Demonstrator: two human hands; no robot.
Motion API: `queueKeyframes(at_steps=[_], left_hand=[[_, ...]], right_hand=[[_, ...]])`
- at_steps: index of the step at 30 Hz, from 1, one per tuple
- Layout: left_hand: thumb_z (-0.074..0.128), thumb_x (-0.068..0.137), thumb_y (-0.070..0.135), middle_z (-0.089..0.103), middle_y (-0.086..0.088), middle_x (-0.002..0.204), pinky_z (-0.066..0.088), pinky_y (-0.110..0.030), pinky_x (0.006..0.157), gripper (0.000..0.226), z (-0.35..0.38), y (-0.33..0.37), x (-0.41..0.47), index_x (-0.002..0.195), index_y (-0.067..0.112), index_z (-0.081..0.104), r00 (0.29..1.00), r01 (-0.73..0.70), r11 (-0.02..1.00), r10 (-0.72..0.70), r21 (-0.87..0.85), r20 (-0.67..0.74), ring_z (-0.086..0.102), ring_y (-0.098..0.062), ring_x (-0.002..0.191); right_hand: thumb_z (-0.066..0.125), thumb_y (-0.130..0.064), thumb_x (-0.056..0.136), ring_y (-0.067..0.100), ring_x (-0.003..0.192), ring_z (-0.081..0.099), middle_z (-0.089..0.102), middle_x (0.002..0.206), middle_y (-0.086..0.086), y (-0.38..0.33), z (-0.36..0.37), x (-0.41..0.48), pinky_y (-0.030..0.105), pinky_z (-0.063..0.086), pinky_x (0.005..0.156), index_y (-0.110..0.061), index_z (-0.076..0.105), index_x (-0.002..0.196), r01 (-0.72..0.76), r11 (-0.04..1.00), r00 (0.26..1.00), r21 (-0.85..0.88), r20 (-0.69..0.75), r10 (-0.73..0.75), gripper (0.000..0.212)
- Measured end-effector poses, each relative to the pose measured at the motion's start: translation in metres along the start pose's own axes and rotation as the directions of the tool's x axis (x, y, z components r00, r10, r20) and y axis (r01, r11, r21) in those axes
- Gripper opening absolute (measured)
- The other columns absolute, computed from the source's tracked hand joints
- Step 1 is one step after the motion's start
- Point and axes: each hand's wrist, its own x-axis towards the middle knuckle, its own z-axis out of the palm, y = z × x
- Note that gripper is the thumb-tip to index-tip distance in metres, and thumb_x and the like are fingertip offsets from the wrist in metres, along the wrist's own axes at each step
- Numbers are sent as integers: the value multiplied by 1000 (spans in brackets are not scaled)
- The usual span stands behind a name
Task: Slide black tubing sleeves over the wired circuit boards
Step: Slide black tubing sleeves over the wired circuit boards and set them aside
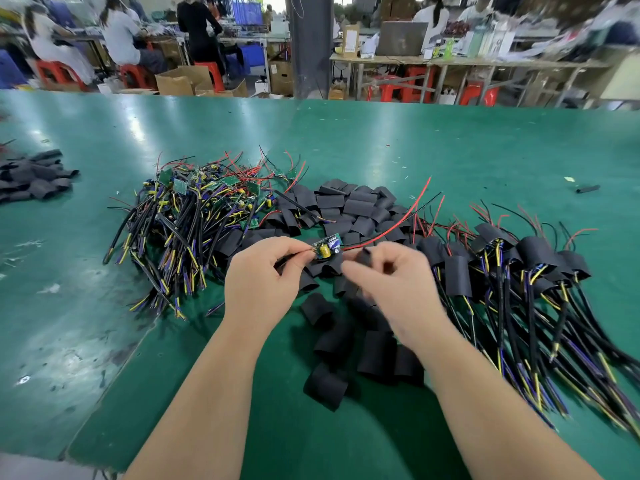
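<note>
**Desk:** How are the arms set?

**Photographer:** Both bare forearms reach forward over the green table mat (450, 150), wrists near each other. The left hand (263, 282) sits knuckles up, thumb and forefinger pointing toward the right hand (391, 282), which is turned slightly inward and blurred.

**Desk:** What lies around them?

**Photographer:** Beyond and to the left of the left hand is a tangle of bare wired boards (197, 216) with black, yellow and blue leads. Straight beyond both hands lies a heap of flat black tubing sleeves (353, 206), and more lie under and beside the right wrist. To the right of the right hand is a row of sleeved boards (519, 265), cables trailing toward the person. Well to the left of the left hand sits a smaller sleeve pile (34, 178). Well to the right of the right hand, a short black tube (587, 189) lies alone.

**Desk:** And the grip?

**Photographer:** The left hand pinches a small green circuit board (325, 247) carrying a yellow cylindrical capacitor, held above the loose sleeves between the two hands. Its thin red wire (398, 220) arcs up and away past the right hand. The right hand's fingers are curled, tips just beside the board, with something dark showing at them. The blur leaves it unclear whether they hold a sleeve.
</note>
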Motion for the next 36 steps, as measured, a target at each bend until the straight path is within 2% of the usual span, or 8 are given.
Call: queueKeyframes(at_steps=[2,4,7,13,18,24,30,36], left_hand=[[66,81,24,63,29,77,44,-8,67,10,-1,0,0,85,26,74,1000,-9,1000,9,-10,-6,61,5,76],[67,81,22,63,29,79,44,-6,67,11,-2,1,1,86,28,73,1000,-25,999,24,-37,-20,61,5,77],[68,80,18,64,31,78,45,-6,69,20,-3,5,2,88,37,68,998,-43,995,39,-89,-46,62,5,77],[67,80,21,64,33,79,44,-6,72,14,-1,4,0,89,31,72,999,-31,996,29,-87,-17,62,8,80],[70,82,16,63,28,83,45,-8,71,9,-3,4,0,88,20,75,999,-38,999,38,-17,3,61,6,80],[69,83,17,69,11,82,47,-20,69,8,-5,8,-1,87,16,76,995,-101,990,99,103,23,59,-5,78],[71,83,12,70,8,81,45,-15,68,6,-5,8,-1,85,15,76,992,-124,982,122,144,22,58,-4,76],[67,83,20,69,12,79,47,-26,65,8,-5,9,-2,84,19,75,995,-101,983,98,151,28,60,-7,72]], right_hand=[[75,2,72,11,46,48,58,62,9,-7,-12,4,19,40,48,-22,43,48,-47,915,997,400,-39,68,46],[74,-9,68,10,50,51,56,79,18,-13,-27,6,17,43,53,-23,49,61,-19,723,989,691,-92,114,30],[70,-26,70,11,68,60,65,80,3,-16,-47,11,22,52,67,-19,53,84,21,599,970,800,-161,180,23],[63,-18,87,9,74,72,74,75,4,-27,-55,13,19,56,63,-4,68,81,58,345,902,937,-198,385,16],[61,-24,89,3,64,69,71,66,-3,-30,-54,12,14,53,59,-13,74,52,30,413,921,910,-186,343,41],[63,-19,90,5,63,68,70,68,-4,-24,-51,10,16,54,62,-13,58,82,79,565,920,821,-278,276,11],[66,-22,88,9,63,67,69,67,-1,-19,-53,12,18,53,63,-14,55,81,69,634,912,770,-307,273,16],[72,-21,69,18,81,69,63,81,6,-18,-47,12,32,55,81,-8,54,101,181,713,953,677,-301,44,40]])
